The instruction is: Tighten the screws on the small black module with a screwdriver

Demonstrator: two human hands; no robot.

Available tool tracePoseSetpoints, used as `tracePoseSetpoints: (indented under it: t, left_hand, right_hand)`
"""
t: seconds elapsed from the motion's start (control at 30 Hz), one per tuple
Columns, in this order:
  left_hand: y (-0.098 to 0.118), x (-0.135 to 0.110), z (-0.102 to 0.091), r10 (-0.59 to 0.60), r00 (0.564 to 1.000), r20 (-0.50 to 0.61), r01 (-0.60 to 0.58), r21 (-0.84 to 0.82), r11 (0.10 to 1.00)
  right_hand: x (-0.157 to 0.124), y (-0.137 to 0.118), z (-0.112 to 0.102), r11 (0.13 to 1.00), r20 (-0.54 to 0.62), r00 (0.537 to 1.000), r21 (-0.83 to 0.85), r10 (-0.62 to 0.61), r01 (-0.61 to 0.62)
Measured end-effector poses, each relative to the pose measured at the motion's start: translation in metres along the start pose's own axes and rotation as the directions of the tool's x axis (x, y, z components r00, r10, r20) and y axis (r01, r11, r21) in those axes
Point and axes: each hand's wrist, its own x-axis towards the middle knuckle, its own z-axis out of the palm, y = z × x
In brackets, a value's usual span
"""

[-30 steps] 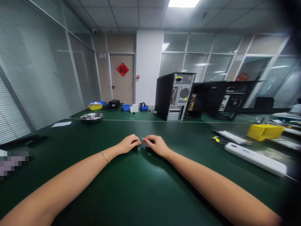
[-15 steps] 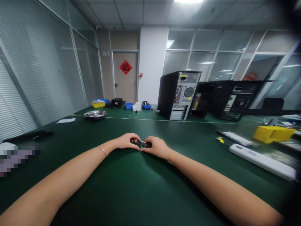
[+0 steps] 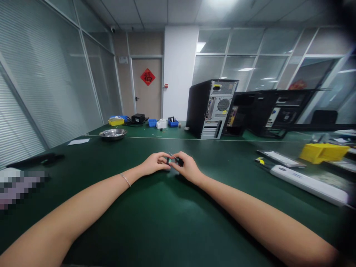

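In the head view, the left hand [image 3: 155, 163] and right hand [image 3: 187, 167] met over the green bench [image 3: 155, 222]. A small dark part [image 3: 174, 160] sat between them, pinched by the fingers [image 3: 165, 160] of both hands, which were curled together around it. Its exact shape was too small to tell. A metal bowl [image 3: 112, 134] lay well apart.

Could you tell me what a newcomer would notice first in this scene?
Two bare arms stretch across the green table, where the left hand and right hand meet over a small dark part. Behind them stands an open computer tower, with a yellow bin at the right.
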Motion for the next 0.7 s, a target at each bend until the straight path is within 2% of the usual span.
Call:
tracePoseSetpoints:
  t: [0.2,0.37,0.53,0.7]
  left_hand:
    - [-0.003,-0.002,0.005,0.014,0.998,-0.066,-0.014,-0.004,1.0]
    - [0.0,-0.004,0.008,-0.054,0.997,-0.061,0.045,-0.143,0.989]
    - [0.002,-0.004,0.015,-0.112,0.986,-0.127,0.077,-0.253,0.964]
    - [0.002,-0.003,0.015,-0.077,0.982,-0.173,0.037,-0.227,0.973]
  right_hand:
    - [-0.002,-0.002,0.002,0.999,-0.005,1.0,0.029,-0.027,0.027]
    - [-0.001,0.0,0.002,0.998,0.012,1.0,0.048,-0.028,0.027]
    - [-0.001,0.0,0.002,0.998,0.022,0.998,0.028,-0.064,0.063]
    - [-0.003,-0.001,0.004,0.995,0.054,0.994,0.045,-0.09,0.087]
